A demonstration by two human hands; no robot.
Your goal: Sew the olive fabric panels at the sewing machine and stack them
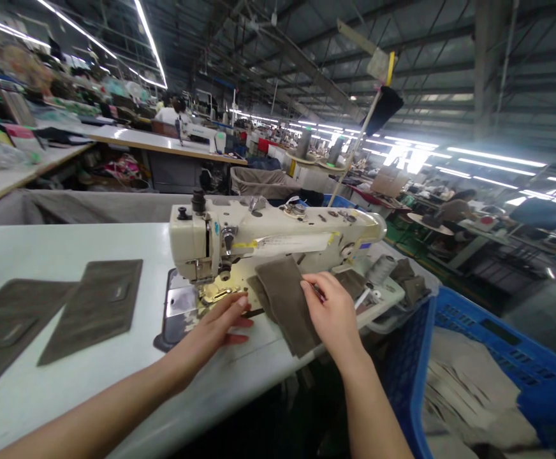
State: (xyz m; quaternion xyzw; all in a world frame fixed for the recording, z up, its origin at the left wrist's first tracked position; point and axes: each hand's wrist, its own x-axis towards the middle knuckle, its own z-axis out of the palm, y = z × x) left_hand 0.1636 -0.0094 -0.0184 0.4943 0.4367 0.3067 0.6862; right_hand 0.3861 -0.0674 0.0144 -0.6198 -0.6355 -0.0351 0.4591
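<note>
A: What crowds the work?
B: The cream metal sewing machine (278, 226) stands across the far side. The blue plastic crate (474, 331) is at the right, and a grey thread cone (382, 270) sits near the machine's right end.

A: And the layered olive-brown fabric piece (290, 309)?
B: Below the machine's arm, its long axis slanting from there toward the near edge, slightly rightward. The right hand (328, 303) pinches its right edge; a small dark item in those fingers is mostly hidden. The left hand (227, 319) is loosely spread beside the needle area.

A: Room?
B: The fabric's lower corner reaches the white desk (148, 252)'s front edge. Bare surface lies left of the machine, before the flat olive-brown panels (99, 303).
</note>
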